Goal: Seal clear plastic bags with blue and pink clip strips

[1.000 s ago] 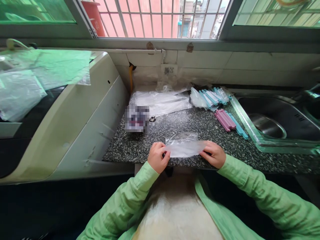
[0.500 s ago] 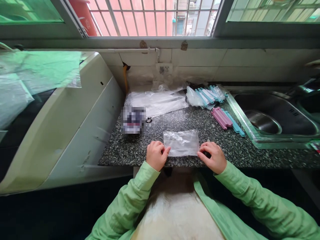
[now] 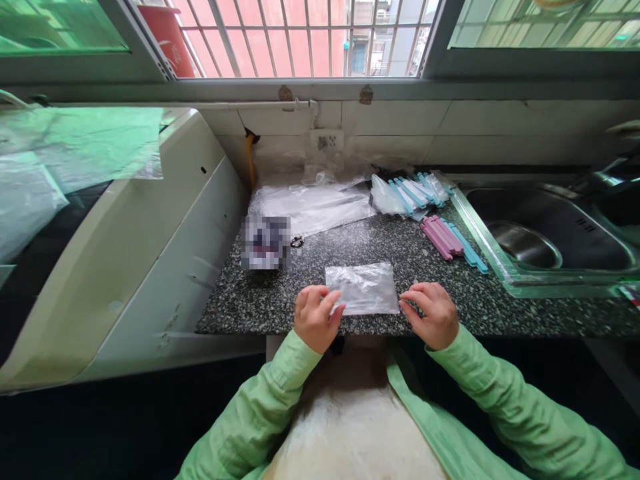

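So we've got both hands well apart, one at each side of a small clear plastic bag (image 3: 363,287) lying flat near the front edge of the speckled worktop (image 3: 260,300). Our left hand (image 3: 319,318) is over the bag's left edge, thumb and forefinger spread a bit — we can't tell if a fingertip is actually touching the film. Our right hand (image 3: 431,315) is by the bag's lower right corner, fingers curled and thumb tip close to forefinger tip; whether they're pinching the corner, we can't say. Both arms are in green sleeves (image 3: 285,363).

Past the bag, up and to the right, there's a bunch of pink sealing clips (image 3: 441,238) with blue sealing clips (image 3: 469,248) right beside them. Behind those sits a pile of blue-clipped plastic bags (image 3: 413,193). Further left, some bigger clear plastic packaging (image 3: 310,203) is spread out, with a pixelated object (image 3: 265,243) at its near left corner and a small dark ring (image 3: 297,242) next to that.

Far right we've got the metal sink (image 3: 505,273); far left, a pale appliance (image 3: 150,220) with a plastic sheet (image 3: 85,143) draped on top. Barred window (image 3: 300,40) at the back.
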The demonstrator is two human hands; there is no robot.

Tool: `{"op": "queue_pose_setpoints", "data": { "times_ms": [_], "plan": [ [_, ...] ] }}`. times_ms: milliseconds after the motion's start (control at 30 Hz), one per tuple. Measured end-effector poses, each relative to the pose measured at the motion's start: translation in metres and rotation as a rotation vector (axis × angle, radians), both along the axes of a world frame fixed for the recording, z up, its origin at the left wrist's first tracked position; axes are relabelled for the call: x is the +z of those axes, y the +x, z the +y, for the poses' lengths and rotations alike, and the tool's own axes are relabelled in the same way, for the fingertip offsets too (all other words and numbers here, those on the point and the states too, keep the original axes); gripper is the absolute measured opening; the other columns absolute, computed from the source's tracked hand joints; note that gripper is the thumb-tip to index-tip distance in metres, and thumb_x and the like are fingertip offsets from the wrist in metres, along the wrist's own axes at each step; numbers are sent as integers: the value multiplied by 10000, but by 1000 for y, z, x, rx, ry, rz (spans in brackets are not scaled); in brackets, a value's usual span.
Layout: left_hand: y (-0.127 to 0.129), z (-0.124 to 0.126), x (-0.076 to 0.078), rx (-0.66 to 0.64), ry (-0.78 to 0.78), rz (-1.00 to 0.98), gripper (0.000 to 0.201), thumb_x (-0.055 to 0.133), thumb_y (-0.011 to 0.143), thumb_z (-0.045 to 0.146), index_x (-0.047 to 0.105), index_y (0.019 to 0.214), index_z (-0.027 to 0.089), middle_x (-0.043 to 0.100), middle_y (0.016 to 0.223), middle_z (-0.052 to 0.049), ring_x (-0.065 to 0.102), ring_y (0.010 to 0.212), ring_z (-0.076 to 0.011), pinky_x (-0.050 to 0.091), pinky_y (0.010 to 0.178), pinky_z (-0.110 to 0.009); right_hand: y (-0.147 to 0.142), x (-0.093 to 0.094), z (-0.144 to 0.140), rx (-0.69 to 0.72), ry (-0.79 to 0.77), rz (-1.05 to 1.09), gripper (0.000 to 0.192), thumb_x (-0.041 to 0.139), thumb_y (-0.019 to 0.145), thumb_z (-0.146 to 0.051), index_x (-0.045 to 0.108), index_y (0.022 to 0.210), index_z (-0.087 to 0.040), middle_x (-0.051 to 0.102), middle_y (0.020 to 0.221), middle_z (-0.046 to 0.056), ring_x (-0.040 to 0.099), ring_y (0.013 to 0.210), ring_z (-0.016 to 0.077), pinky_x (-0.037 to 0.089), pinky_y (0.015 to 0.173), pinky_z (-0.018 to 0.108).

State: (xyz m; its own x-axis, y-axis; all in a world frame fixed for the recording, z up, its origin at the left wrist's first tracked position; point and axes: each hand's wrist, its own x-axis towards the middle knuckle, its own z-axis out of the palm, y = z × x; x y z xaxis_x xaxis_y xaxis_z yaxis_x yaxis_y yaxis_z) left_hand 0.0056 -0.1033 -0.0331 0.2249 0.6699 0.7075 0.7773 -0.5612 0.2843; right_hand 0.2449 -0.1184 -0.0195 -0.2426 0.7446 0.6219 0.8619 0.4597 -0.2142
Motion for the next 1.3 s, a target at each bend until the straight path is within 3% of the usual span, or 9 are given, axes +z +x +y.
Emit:
{"op": "queue_pose_setpoints", "data": {
  "times_ms": [133,367,533,767,967,1067,1133,1300],
  "plan": [
    [9,-2,-1,-216,8,145,211,524,782,248,602,965,178,557,845,-74,470,845,-193,403,787,-331,-7,6,6,123,5,-197,186,508,796,-215,627,939,-209,590,832,57,485,780,175,370,705,318],
    [9,4,-7,-315,-226,273,254,455,815,314,596,981,182,543,832,-78,481,786,-191,412,714,-330,-6,1,5,92,-26,-343,162,518,792,-257,651,851,-185,597,770,61,438,721,172,306,653,322],
    [8,4,-8,-320,-234,230,350,431,824,337,533,1100,147,557,885,-100,491,841,-211,411,738,-352,7,-3,-2,121,21,-279,223,538,784,-327,647,894,-166,608,805,72,463,762,183,329,681,321],
    [0,-13,-9,-365,-132,303,279,466,807,356,584,957,152,569,816,-80,475,760,-190,401,680,-330,12,-13,-19,254,-18,-257,238,544,777,-374,633,839,-162,603,794,70,480,761,180,343,691,323],
    [-9,-26,-12,-381,15,272,139,457,801,140,592,818,167,533,652,-22,445,641,-136,391,647,-280,4,-15,-26,319,84,-237,171,553,782,-332,617,852,-190,616,797,45,490,771,166,351,704,310],
    [-10,-23,-12,-323,-17,225,155,495,796,241,602,873,159,566,785,-65,485,741,-165,415,695,-304,3,-13,-21,281,110,-266,245,552,776,-382,617,903,-183,618,814,57,492,790,178,353,717,321],
    [-10,-21,-14,-273,-22,206,274,517,783,337,595,961,144,569,897,-107,502,838,-203,423,752,-341,3,-13,-20,269,113,-268,222,555,775,-376,623,868,-187,617,802,56,495,784,175,354,718,320],
    [-4,-24,-16,-258,71,190,298,540,773,335,588,1009,158,580,950,-111,512,907,-213,411,826,-364,0,-11,-21,311,154,-220,91,533,787,-195,617,756,-213,611,728,17,499,736,131,359,694,282]
  ]
}}
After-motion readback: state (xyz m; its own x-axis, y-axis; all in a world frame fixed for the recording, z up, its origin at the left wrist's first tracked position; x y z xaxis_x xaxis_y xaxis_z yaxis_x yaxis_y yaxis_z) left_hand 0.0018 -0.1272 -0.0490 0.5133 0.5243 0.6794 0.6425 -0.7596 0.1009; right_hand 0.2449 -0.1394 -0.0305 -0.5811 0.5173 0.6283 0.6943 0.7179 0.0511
